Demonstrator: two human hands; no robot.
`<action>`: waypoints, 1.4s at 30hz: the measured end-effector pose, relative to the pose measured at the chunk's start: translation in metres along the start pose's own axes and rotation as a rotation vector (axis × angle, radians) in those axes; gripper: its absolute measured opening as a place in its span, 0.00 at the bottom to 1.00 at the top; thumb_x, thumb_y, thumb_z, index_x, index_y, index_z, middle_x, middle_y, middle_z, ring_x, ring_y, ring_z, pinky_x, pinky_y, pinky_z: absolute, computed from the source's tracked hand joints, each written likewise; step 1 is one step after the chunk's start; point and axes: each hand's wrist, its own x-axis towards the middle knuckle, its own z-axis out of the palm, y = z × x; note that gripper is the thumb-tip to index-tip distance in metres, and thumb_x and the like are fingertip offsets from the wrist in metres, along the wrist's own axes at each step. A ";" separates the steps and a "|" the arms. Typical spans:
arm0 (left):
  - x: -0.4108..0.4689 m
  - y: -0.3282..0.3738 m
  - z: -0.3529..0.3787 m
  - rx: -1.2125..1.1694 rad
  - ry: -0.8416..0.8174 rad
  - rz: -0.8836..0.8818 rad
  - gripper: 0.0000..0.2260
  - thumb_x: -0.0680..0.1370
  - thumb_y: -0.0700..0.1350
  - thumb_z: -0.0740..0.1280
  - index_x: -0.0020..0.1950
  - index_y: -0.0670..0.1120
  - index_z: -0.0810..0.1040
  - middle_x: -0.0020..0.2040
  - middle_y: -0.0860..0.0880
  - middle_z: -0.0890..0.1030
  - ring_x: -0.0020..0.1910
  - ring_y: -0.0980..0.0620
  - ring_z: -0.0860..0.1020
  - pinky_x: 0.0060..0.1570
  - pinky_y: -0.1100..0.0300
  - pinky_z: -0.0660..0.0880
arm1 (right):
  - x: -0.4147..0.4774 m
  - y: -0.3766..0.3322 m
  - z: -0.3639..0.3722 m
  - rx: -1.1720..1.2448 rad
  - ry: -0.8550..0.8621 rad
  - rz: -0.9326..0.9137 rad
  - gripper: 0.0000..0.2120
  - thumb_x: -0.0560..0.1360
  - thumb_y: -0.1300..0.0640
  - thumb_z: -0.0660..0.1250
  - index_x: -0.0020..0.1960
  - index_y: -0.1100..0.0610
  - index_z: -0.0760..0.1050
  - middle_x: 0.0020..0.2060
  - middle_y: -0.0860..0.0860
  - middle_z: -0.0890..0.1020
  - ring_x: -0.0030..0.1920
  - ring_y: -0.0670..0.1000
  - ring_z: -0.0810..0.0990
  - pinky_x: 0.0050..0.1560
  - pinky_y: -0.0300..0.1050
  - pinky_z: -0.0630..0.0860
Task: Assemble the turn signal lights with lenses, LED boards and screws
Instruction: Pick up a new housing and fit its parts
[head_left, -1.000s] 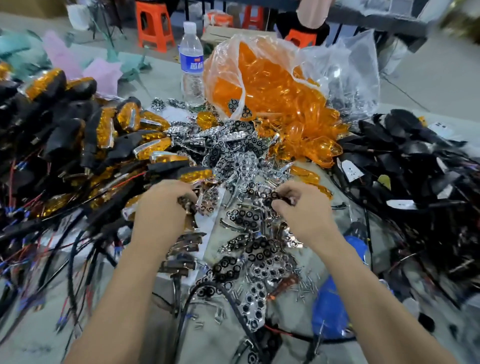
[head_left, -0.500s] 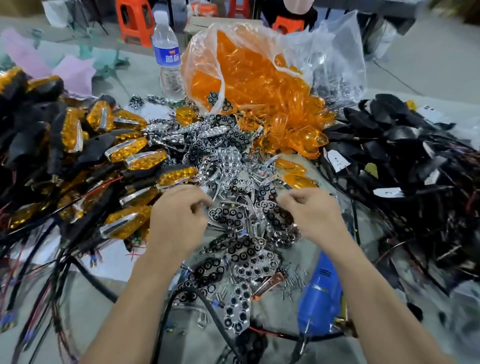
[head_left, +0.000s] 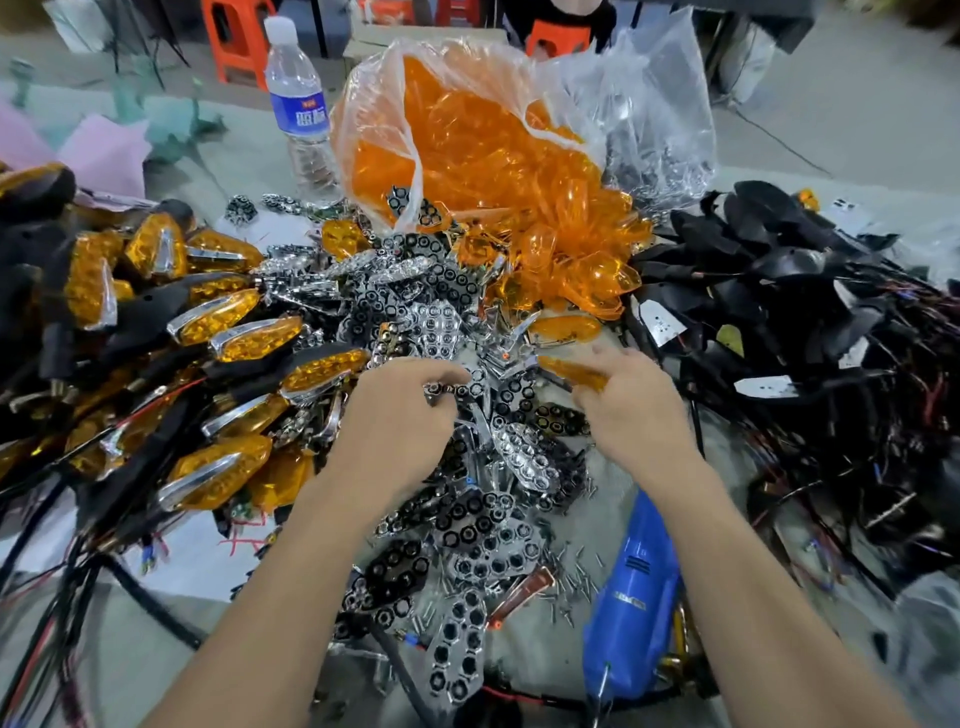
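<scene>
Table is totally buried; finished lights heaped at left, black housings and wires at right, chrome reflectors in the middle, a bag of orange lenses spilling at upper centre. Left hand is curled, pinching a reflector on the pile; right hand loosely pinches one lens just above the reflectors. Screws and a blue screwdriver lie lower right; bottle and orange stools up top.
</scene>
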 end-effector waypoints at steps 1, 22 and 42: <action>-0.001 0.004 -0.001 -0.061 -0.008 -0.005 0.13 0.80 0.42 0.71 0.59 0.59 0.85 0.61 0.60 0.83 0.26 0.69 0.75 0.32 0.72 0.75 | -0.007 -0.005 -0.003 0.143 -0.015 0.036 0.08 0.79 0.54 0.69 0.56 0.49 0.85 0.43 0.43 0.86 0.45 0.47 0.83 0.49 0.45 0.79; -0.029 0.014 -0.001 -0.852 -0.092 -0.414 0.04 0.77 0.44 0.74 0.50 0.50 0.87 0.51 0.49 0.88 0.51 0.46 0.87 0.48 0.50 0.83 | 0.029 -0.009 0.012 -0.034 -0.152 -0.014 0.07 0.76 0.57 0.77 0.54 0.52 0.85 0.46 0.48 0.84 0.40 0.48 0.80 0.44 0.42 0.76; -0.061 0.042 -0.002 -0.816 -0.133 -0.300 0.08 0.79 0.35 0.71 0.49 0.47 0.86 0.43 0.48 0.88 0.41 0.52 0.87 0.36 0.65 0.80 | -0.106 -0.055 -0.014 0.864 0.168 0.065 0.18 0.70 0.65 0.80 0.43 0.40 0.87 0.39 0.42 0.88 0.43 0.46 0.88 0.49 0.50 0.86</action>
